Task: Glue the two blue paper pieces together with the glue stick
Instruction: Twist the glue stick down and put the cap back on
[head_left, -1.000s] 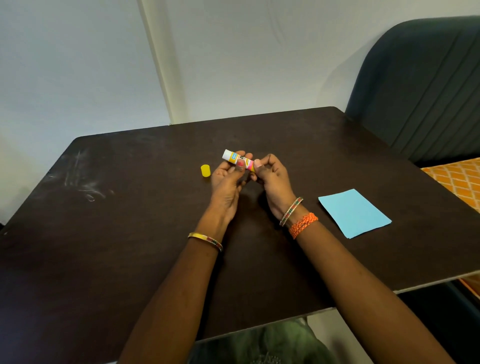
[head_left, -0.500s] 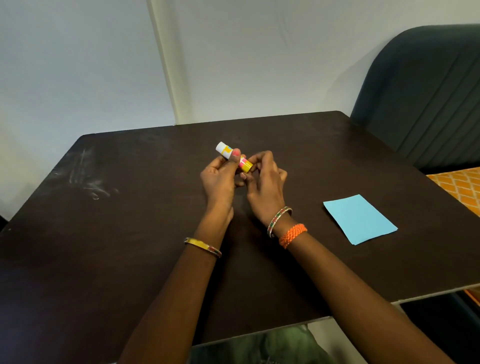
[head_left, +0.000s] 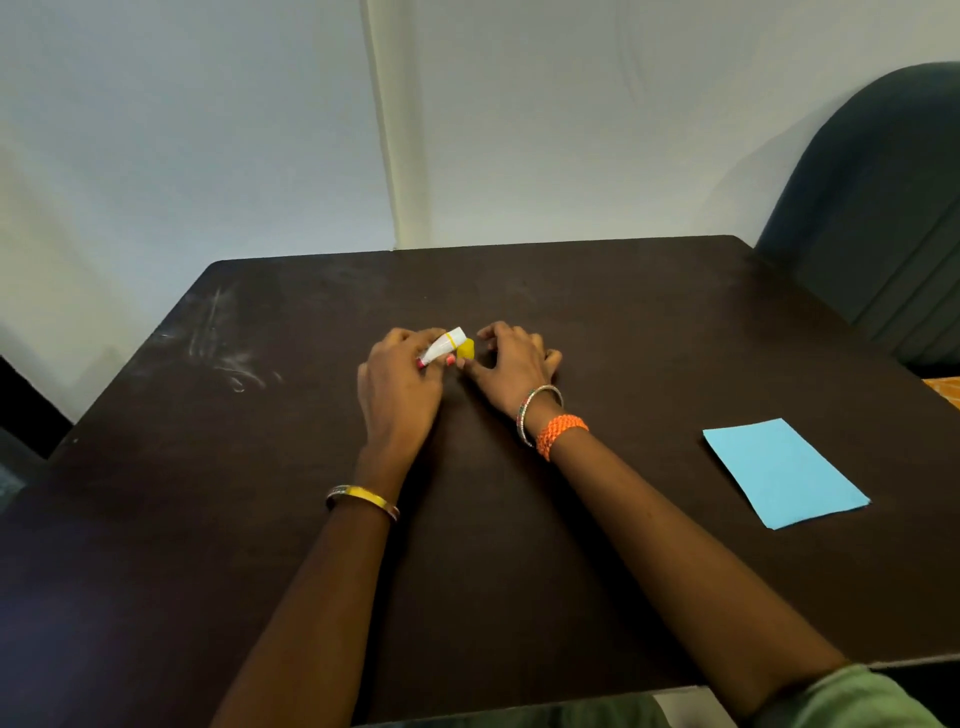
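Your hands lie side by side over the middle of the counter, a little apart from each other. Your left hand lies palm down with its fingers curled around the glue stick, whose white body pokes out from the fingertips and tilts up toward the far right; a thin yellow band rings it near the exposed end. Your right hand sits just beside it, thumb and forefinger curved toward the small yellow cap, which is at the tip of the stick. You cannot tell from this view whether those fingers actually pinch the cap or only frame it, nor whether the cap is seated on the stick.

On the near side, a gold bangle circles your left wrist, while a thin beaded bangle and an orange braided band circle your right wrist.

A blue paper piece lies flat near the right edge of the counter, well apart from both hands and untouched. Only one sheet shows plainly; whether a second lies under it cannot be made out.

Toward the far left corner, pale scuff marks streak the dark surface. Past the far right corner stands a dark green upholstered chair.
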